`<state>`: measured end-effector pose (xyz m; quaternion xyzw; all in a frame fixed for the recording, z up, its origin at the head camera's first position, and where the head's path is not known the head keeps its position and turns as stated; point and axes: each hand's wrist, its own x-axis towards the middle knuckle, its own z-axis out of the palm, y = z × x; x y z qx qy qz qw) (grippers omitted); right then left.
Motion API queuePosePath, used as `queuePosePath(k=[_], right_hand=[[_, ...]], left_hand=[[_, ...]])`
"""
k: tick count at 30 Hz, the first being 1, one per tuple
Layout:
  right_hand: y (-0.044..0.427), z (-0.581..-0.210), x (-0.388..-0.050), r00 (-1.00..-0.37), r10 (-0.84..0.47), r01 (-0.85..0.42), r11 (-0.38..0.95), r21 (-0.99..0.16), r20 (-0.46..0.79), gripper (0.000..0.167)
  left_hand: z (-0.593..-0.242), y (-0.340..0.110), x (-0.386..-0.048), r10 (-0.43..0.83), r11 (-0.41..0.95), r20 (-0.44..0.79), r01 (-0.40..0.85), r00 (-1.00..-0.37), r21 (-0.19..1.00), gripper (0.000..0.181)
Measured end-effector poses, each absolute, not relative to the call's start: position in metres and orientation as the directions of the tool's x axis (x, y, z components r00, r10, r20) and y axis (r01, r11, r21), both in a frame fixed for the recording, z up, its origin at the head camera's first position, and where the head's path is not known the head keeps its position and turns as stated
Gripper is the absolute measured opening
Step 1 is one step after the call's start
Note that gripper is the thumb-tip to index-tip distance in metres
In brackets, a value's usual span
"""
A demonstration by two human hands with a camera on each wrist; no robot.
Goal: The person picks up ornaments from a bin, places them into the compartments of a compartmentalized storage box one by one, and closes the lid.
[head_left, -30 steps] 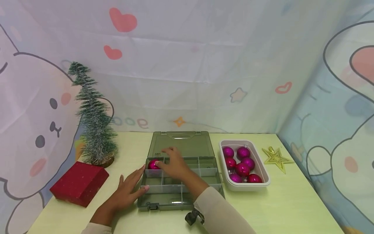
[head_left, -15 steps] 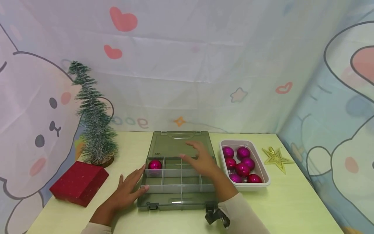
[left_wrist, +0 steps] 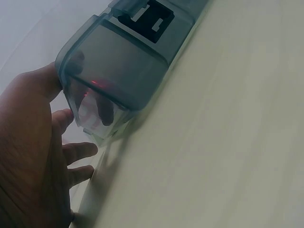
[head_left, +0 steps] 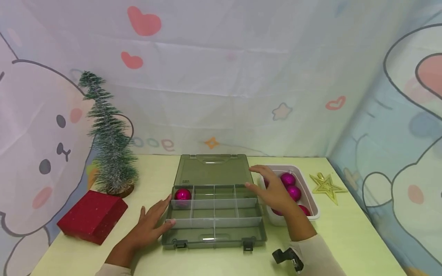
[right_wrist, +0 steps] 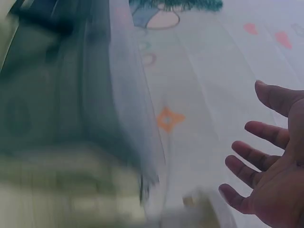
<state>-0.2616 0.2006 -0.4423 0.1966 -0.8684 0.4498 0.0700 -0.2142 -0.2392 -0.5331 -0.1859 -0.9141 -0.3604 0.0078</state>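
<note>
A translucent grey-green divided box [head_left: 224, 232] lies on the table with its lid [head_left: 214, 170] laid back. One shiny magenta bauble [head_left: 182, 195] sits in its back left compartment. Against the box's left side rests my left hand [head_left: 149, 226], thumb over the rim; in the left wrist view its fingers [left_wrist: 78, 153] lie along the box's corner. My right hand [head_left: 274, 193] hovers over the left edge of a white tub [head_left: 314, 205], holding nothing, and hides part of the tub. Purple and red baubles [head_left: 294, 193] show inside the tub. In the right wrist view the right hand's fingers [right_wrist: 256, 156] are spread.
A small frosted Christmas tree [head_left: 112, 149] stands at the back left, behind a dark red box [head_left: 93, 216]. To the right of the tub lies a gold star ornament [head_left: 327, 186]. A printed cloth [head_left: 221, 96] hangs behind the table.
My right hand has let go of the bauble in the back left compartment and moved right, across the box to the tub. The left hand has stayed at the box's side.
</note>
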Motion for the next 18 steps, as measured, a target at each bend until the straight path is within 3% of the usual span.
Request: queuePosePath(k=[7, 18], right_hand=[[0.250, -0.451, -0.253, -0.900, -0.226, -0.431, 0.583, -0.688, 0.373, 0.052], [0.296, -0.463, -0.240, -0.938, -0.169, -0.335, 0.672, -0.660, 0.304, 0.053]], left_hand=[[-0.532, -0.235, -0.214, 0.344, 0.663, 0.153, 0.355, -0.926, 0.659, 0.081], [-0.534, -0.241, -0.213, 0.322, 0.678, 0.138, 0.330, -0.937, 0.657, 0.082]])
